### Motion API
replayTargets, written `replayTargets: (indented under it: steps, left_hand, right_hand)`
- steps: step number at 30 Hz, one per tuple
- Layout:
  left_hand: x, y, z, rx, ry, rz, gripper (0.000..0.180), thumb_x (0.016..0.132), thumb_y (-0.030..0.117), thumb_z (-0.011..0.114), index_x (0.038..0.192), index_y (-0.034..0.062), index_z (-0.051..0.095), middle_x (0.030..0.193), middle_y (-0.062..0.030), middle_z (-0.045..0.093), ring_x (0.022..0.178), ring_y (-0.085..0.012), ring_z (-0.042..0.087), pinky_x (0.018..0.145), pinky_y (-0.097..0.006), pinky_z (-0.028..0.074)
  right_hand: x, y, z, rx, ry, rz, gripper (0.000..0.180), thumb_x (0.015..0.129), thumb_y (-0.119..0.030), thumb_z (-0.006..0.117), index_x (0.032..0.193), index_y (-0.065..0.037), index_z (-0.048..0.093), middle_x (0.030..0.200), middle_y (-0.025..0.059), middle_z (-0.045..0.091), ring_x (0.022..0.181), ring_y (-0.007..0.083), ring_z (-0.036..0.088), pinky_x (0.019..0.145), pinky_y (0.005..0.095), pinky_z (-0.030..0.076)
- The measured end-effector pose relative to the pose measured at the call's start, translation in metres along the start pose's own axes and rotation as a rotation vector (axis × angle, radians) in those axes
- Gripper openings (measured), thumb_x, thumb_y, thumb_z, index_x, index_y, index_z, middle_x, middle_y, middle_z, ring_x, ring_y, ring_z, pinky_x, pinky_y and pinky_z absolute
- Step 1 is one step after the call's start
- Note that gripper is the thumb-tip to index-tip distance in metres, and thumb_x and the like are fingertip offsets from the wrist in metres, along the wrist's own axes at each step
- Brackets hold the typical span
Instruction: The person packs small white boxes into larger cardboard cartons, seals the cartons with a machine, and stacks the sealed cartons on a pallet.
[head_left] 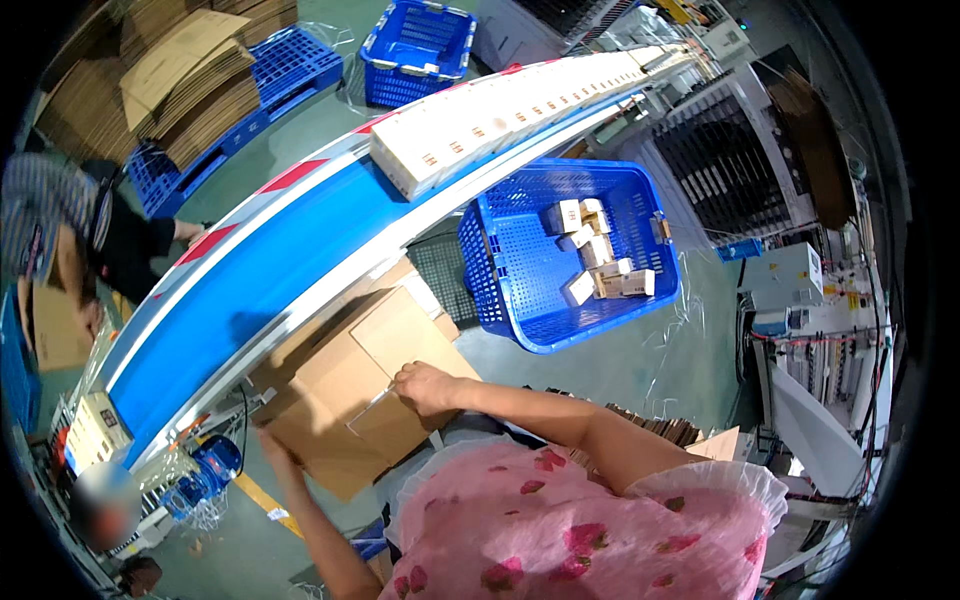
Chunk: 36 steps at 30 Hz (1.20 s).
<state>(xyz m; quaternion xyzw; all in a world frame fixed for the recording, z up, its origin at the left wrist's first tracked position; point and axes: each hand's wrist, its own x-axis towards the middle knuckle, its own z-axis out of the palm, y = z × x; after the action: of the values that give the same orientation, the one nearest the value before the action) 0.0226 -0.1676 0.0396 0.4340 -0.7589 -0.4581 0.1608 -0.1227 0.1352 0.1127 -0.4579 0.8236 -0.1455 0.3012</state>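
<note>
A brown cardboard box (345, 390) stands below the conveyor, its top flaps folded down. My left hand (272, 446) grips the box's lower left corner, partly hidden behind it. My right hand (425, 386) rests on the top of the box at the flap seam, fingers pinched on a strip of clear tape (372, 404) that runs across the flaps. I wear a pink flowered top (560, 520).
A blue conveyor belt (260, 270) carries a row of white cartons (490, 120). A blue basket (565, 255) holds several small boxes. Another person (60, 240) works at the left. Flat cardboard stacks on blue pallets (200, 90) lie beyond; a tape dispenser (205, 475) sits low left.
</note>
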Motion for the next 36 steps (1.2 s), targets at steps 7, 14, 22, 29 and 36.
replayTargets:
  steps: [7, 14, 22, 29, 36]
  left_hand:
    - [-0.052, 0.191, 0.083, 0.001, -0.595, 0.446, 0.046, 0.083, 0.024, 0.038, 0.123, 0.004, 0.032, 0.126, -0.0121, 0.034, 0.12, -0.0242, 0.026, 0.099, -0.039, 0.017]
    - [-0.045, 0.18, 0.183, 0.748, -0.295, 0.869, 0.045, 0.077, 0.023, 0.045, 0.118, 0.0061, 0.039, 0.108, -0.0111, 0.047, 0.099, -0.0252, 0.042, 0.088, -0.041, 0.027]
    - [-0.07, 0.185, 0.14, 0.901, -0.283, 0.477, 0.037, 0.079, 0.023, 0.044, 0.106, -0.0025, 0.045, 0.096, -0.016, 0.05, 0.088, -0.0313, 0.045, 0.082, -0.042, 0.032]
    - [-0.089, 0.131, 0.118, 0.839, 0.094, 0.208, 0.04, 0.082, 0.023, 0.039, 0.11, -0.0053, 0.039, 0.101, -0.0212, 0.047, 0.094, -0.0348, 0.043, 0.078, -0.042, 0.033]
    - [-0.082, 0.113, 0.139, 0.876, 0.289, 0.368, 0.037, 0.082, 0.023, 0.037, 0.107, -0.0033, 0.041, 0.099, -0.0173, 0.048, 0.089, -0.0325, 0.045, 0.074, -0.042, 0.034]
  right_hand:
    - [-0.014, -0.006, 0.003, 0.109, 0.149, 0.075, 0.018, 0.058, -0.009, 0.053, 0.075, -0.005, 0.056, 0.082, 0.0072, 0.054, 0.086, 0.0229, 0.047, 0.077, 0.0321, 0.037]
    - [-0.094, -0.003, 0.073, 1.499, -0.078, 0.868, 0.051, 0.082, -0.046, 0.04, 0.113, -0.005, 0.041, 0.095, 0.0107, 0.053, 0.076, 0.0211, 0.057, 0.061, 0.0322, 0.046]
    - [-0.062, 0.018, 0.096, 1.755, 0.583, 0.76, 0.063, 0.081, -0.042, 0.046, 0.119, 0.005, 0.032, 0.117, 0.012, 0.043, 0.105, 0.0208, 0.041, 0.085, 0.031, 0.035]
    - [-0.024, 0.06, -0.102, 0.196, 0.35, 0.435, 0.018, 0.074, -0.019, 0.052, 0.074, -0.001, 0.052, 0.066, 0.0216, 0.054, 0.063, 0.0351, 0.054, 0.06, 0.0428, 0.044]
    - [0.075, 0.117, -0.236, -0.391, 0.824, 0.152, 0.008, 0.061, -0.003, 0.051, 0.067, -0.002, 0.056, 0.071, 0.0134, 0.055, 0.07, 0.0274, 0.051, 0.07, 0.0339, 0.041]
